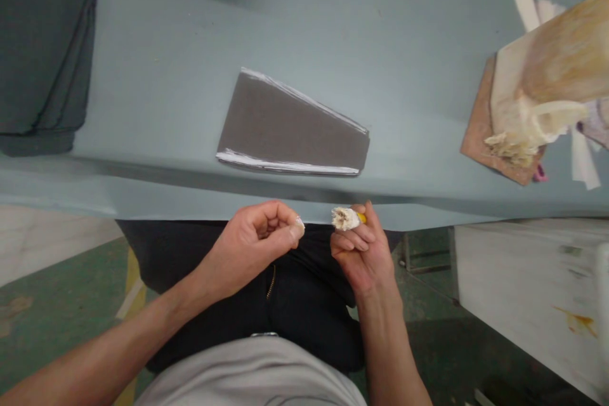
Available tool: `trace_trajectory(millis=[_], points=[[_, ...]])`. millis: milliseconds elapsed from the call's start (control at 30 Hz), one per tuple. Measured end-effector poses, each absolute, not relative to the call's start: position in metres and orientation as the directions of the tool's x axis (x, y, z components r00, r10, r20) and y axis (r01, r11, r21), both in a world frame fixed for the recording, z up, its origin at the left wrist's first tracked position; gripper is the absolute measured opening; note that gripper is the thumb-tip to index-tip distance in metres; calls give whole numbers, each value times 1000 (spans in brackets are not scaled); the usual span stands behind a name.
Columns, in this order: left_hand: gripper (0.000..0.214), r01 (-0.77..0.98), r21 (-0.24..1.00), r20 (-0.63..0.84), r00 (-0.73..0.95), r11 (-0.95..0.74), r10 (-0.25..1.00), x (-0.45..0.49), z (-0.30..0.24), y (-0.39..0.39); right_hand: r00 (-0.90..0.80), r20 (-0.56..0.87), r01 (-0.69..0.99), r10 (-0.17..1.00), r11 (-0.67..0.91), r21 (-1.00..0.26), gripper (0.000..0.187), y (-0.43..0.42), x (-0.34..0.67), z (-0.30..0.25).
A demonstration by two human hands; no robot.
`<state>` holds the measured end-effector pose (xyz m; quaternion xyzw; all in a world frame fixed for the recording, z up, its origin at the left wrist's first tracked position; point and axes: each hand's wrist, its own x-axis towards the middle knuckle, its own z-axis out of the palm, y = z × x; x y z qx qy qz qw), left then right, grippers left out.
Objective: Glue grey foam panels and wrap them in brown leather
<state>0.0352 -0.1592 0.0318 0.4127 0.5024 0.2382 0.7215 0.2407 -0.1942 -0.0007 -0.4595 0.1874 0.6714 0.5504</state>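
Observation:
My right hand [362, 248] is closed around a small brush [346, 218] with a yellow handle and a whitish, glue-caked tip that points left. My left hand [257, 238] is curled beside it, thumb and forefinger pinched on a tiny white bit I cannot make out, a short gap from the brush tip. Both hands hover over my lap, just below the near edge of the grey-blue table [380, 44]. On the table straight ahead lies a stack of grey wedge-shaped pieces [292, 127] with white edges.
A glue-stained container [547, 85] stands on a brown board [480, 133] at the right, with white strips [583, 162] around it. Dark grey sheets [42, 51] are piled at the far left. A white box [528, 292] sits low on the right, over green floor.

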Motion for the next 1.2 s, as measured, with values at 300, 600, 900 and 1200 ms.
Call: trace_trajectory(millis=[300,600,900,1200], points=[[21,104,873,-481,348,477,805,42,43,-161,103,-815,-842,570,-386,-377,43,-193,236,0],[15,107,913,-406,338,394,849,47,44,-163,223,-816,-813,534,-360,-458,49,-192,227,1],[14,134,918,-397,318,374,861,48,41,-163,279,-763,-782,584,-324,-533,46,-197,223,-2],[16,149,910,-416,331,388,847,47,38,-165,295,-731,-773,616,-296,-561,48,-199,224,-6]])
